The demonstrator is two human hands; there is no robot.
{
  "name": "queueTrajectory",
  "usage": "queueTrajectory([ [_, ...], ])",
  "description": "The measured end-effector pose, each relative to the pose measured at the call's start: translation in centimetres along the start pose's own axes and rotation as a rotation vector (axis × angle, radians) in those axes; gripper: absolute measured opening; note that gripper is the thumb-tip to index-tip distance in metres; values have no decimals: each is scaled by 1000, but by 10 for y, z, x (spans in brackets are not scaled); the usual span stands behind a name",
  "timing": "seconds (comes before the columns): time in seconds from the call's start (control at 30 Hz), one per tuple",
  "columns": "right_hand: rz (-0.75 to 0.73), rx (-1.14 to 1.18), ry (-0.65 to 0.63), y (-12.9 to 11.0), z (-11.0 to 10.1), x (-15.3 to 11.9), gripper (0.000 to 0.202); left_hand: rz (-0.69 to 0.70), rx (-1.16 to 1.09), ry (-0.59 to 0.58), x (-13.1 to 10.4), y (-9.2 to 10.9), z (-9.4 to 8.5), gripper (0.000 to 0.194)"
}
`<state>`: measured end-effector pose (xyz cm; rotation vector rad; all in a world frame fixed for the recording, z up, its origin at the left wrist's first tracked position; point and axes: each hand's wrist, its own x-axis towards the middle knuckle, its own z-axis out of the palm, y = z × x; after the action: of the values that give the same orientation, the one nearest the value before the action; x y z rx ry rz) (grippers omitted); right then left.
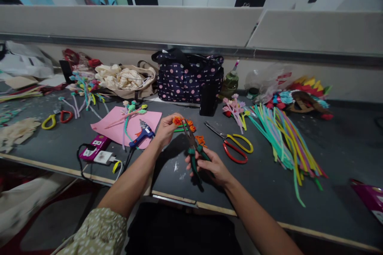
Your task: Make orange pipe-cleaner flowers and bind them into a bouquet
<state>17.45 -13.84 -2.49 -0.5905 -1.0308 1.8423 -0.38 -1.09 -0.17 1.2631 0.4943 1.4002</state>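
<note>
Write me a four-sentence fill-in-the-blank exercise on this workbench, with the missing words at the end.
The right hand grips pliers with ____ handles.
The left hand holds a small flower-like piece coloured ____.
The glue gun lies partly on a ____ sheet.
The scissors beside the pliers have one yellow and one ____ loop.

Missing words: green; orange; pink; red.

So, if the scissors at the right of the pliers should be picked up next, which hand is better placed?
Probably the right hand: it is nearer to the scissors. However, it holds the pliers; the left hand, farther away, holds an orange piece.
</note>
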Motion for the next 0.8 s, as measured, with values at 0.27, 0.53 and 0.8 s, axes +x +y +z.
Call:
queueTrajectory([
  [0.27, 0, 7, 12, -1, 0, 1, 15, 28, -2, -15, 0, 0, -1, 17],
  [0.53, 37, 8, -13, -1, -1, 0, 17, 20, 46, -24, -1, 1, 1, 20],
  [0.8, 4, -31, 37, 1, 0, 1, 18, 17, 77, -38, -1, 1, -1, 21],
])
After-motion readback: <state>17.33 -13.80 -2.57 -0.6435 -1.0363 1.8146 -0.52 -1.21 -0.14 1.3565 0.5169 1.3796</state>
